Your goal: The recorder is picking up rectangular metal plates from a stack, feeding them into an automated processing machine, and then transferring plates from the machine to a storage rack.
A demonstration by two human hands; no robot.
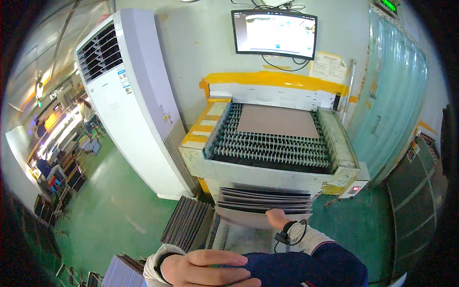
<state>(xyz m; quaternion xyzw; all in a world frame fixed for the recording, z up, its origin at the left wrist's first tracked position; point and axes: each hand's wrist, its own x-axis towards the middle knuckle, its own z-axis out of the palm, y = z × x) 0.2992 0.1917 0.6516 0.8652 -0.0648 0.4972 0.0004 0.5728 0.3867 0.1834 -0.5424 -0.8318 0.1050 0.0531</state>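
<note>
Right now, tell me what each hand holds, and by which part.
The right hand appears to hold the nearest upright grey panel by its upper edge, right of the middle. The left hand shows nothing held.

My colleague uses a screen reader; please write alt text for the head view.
A person's right hand holds the front panel of an upright row before a roller machine bearing a sheet; in the foreground, the left hand is open.
</note>
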